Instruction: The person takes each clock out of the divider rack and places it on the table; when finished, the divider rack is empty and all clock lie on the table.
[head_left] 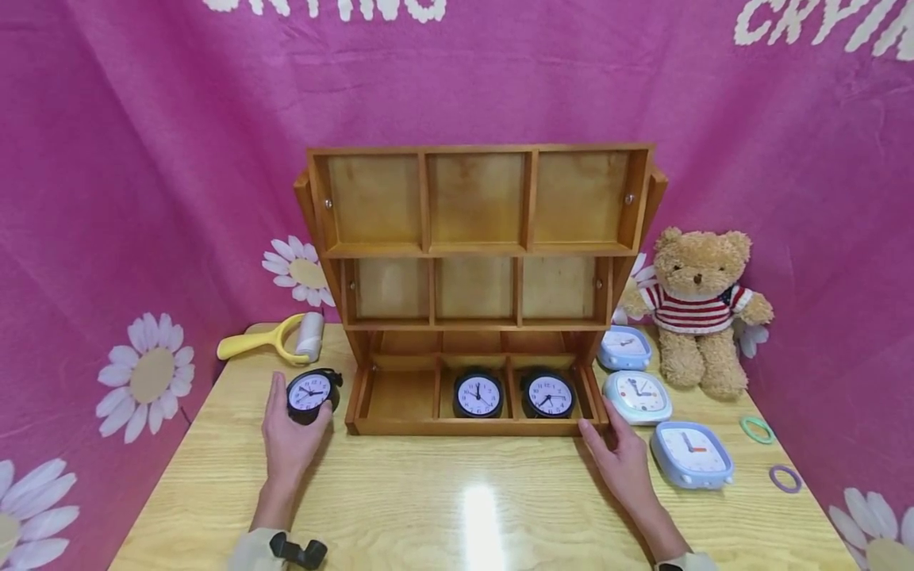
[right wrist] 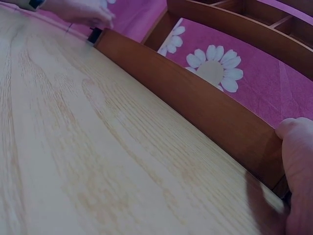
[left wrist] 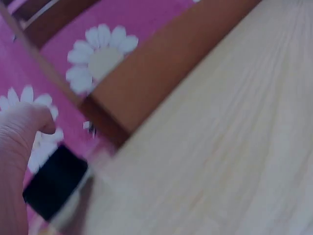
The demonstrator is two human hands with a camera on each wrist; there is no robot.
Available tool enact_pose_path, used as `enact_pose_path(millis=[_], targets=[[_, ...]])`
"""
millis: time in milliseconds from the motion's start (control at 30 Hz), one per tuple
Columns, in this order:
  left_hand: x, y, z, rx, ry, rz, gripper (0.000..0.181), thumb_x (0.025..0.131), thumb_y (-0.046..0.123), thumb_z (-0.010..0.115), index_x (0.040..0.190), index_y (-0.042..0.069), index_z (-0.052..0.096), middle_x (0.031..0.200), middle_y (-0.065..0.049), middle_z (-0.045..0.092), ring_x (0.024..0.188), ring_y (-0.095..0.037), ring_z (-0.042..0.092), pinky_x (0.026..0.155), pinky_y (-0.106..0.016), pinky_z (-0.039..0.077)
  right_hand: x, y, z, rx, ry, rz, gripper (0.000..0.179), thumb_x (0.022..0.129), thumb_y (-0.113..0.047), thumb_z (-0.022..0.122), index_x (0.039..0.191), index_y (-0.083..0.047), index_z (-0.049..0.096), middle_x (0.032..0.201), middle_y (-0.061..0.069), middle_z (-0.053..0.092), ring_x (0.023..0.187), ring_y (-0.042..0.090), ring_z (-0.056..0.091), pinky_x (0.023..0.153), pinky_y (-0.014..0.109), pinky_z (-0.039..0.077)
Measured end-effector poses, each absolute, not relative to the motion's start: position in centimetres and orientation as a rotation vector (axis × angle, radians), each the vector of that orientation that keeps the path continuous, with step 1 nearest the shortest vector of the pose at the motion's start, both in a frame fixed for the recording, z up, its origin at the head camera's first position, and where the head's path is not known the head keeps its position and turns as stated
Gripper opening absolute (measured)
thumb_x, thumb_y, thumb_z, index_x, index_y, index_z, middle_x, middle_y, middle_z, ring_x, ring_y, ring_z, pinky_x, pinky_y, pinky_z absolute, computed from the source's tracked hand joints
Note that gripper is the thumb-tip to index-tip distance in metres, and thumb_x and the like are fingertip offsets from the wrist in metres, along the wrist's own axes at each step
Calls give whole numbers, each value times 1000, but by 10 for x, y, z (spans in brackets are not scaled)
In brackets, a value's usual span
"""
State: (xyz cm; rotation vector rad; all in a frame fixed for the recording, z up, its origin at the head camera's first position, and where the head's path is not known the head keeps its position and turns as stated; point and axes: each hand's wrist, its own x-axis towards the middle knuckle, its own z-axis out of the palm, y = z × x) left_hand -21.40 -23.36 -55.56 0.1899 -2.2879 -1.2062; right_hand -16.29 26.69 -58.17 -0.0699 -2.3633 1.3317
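A round black clock (head_left: 309, 394) is held in a wide pinch by the left hand (head_left: 291, 444), near the 8 o'clock edge of the brown wooden shelf (head_left: 478, 254); its 5 o'clock corner is pinched by the right hand (head_left: 623, 461). At 6 o'clock, room is given by the yellow wooden table (head_left: 400, 500).

The shelf unit (head_left: 474, 254) is presenting orange-brown wood. Around it, nine o'clock to three, the backdrop (head_left: 471, 87) is displaying magenta with white, yellow-centred daisies (head_left: 151, 376). At six, the table (head_left: 400, 500) is exhibiting pale yellow, streaked grain. At eight, the black clock (head_left: 311, 394) is bearing a whitish dial; two shelved clocks (head_left: 478, 395) (head_left: 548, 395) are matching it. At nine, the lint roller (head_left: 267, 339) is combining yellow and white. At three, the tan teddy bear (head_left: 697, 268) is wearing a red-and-white striped sweater (head_left: 691, 311). At four, three square clocks (head_left: 624, 347) (head_left: 638, 396) (head_left: 691, 454) are showing light blue, the rings (head_left: 744, 427) (head_left: 773, 475) green and purple.
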Motion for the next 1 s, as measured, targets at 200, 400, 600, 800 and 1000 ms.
enact_pose_path(millis=[200,400,600,800,1000], targets=[[-212,-207,-536,-13,-2157,-1208,89,81,9,83,158,1,41,164,-20,38,150,-40,37,124,-29,28,-164,269,-581,-78,-2362,1311,59,99,-18,73,153,-4,52,137,22,66,111,-7,56,95,1,39],[-209,-188,-527,-111,-2143,-1193,87,79,9,86,155,-3,45,160,-23,44,146,-43,43,122,-23,28,-163,267,-579,-60,-2357,1322,58,99,-16,73,152,-3,53,138,25,65,119,23,63,96,1,38],[-206,-174,-523,-132,-2171,-1194,80,82,14,88,151,-4,51,153,-26,51,141,-43,49,120,-23,31,-161,267,-579,-47,-2350,1346,59,99,-14,73,152,0,51,140,28,62,123,38,61,96,0,36],[-205,-165,-522,-117,-2234,-1225,81,81,21,89,150,-1,53,146,-23,60,134,-42,56,112,-54,43,-161,267,-579,-55,-2362,1361,60,100,-15,72,152,3,50,143,29,59,125,39,59,97,-1,35],[-206,-152,-518,-146,-2338,-1270,87,82,31,90,153,1,51,150,-22,56,138,-42,53,115,-56,42,-161,268,-579,-45,-2365,1360,60,100,-17,72,153,0,50,144,28,58,128,39,58,99,-1,33]])
